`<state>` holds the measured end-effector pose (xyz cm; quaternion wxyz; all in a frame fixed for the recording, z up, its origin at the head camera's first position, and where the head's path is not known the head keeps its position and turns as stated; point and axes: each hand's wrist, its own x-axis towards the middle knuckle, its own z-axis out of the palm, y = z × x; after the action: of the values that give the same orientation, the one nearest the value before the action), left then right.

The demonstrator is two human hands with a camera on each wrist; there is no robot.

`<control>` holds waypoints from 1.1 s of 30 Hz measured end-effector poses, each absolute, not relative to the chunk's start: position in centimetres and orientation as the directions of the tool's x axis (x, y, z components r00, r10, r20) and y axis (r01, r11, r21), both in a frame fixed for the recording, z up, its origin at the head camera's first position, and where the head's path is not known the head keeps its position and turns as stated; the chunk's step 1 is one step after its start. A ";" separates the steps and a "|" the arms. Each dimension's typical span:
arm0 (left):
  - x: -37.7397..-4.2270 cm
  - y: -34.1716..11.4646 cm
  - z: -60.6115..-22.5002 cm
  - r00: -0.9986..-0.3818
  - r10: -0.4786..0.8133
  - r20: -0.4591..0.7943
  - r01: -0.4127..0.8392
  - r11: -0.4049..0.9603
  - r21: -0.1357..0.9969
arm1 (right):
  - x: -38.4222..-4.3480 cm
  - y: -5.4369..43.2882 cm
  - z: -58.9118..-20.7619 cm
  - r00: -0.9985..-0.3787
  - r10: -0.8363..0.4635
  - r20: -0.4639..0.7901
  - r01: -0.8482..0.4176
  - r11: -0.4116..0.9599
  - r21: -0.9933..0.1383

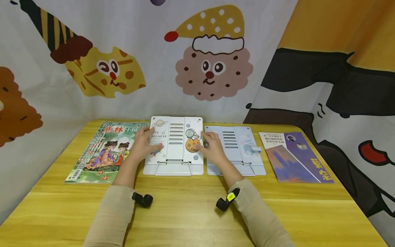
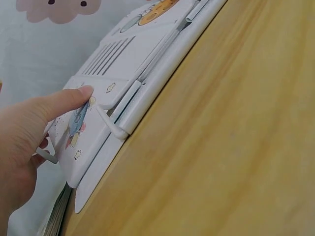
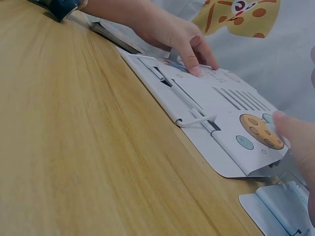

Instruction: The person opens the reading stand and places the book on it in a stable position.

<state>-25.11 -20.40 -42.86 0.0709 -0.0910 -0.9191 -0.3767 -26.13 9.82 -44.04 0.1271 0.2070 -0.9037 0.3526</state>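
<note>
A white book stand (image 1: 177, 152) with a planet and astronaut print stands in the middle of the table, its wire page holder along the lower edge. My left hand (image 1: 143, 144) grips its left side, thumb on the printed front and other fingers round the edge. On the opposite side my right hand (image 1: 213, 147) holds the right edge, with its thumb (image 3: 285, 125) beside the orange planet. In the left wrist view, the panel of the book stand (image 2: 115, 81) leans back from its flat base strip. Fingers behind the panel are partly hidden.
A pale blue book stand (image 1: 229, 154) stands close on the right, partly behind my right hand. Further right lies a purple book (image 1: 296, 157). A colourful magazine (image 1: 108, 154) lies on the left. Behind the wooden table (image 1: 179, 212) hangs a cartoon-printed curtain (image 1: 160, 79).
</note>
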 end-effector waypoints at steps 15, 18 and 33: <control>-25.3 -20.4 -43.2 -0.978 0.124 0.168 0.205 0.718 0.665 | -25.9 9.5 -43.8 -0.908 -0.295 0.298 -0.418 0.693 -0.587; -25.5 -20.4 -43.5 -0.980 0.130 0.148 0.196 0.718 0.668 | -26.0 9.5 -43.8 -0.914 -0.305 0.267 -0.405 0.719 -0.565; -25.4 -20.2 -44.0 -0.986 0.159 0.055 0.156 0.739 0.655 | -26.0 9.5 -44.2 -0.931 -0.345 0.117 -0.359 0.815 -0.455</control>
<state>-25.40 -20.16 -43.96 -0.0025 -0.0844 -0.9325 -0.3510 -25.98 9.50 -44.18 0.0147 0.1849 -0.9525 0.2416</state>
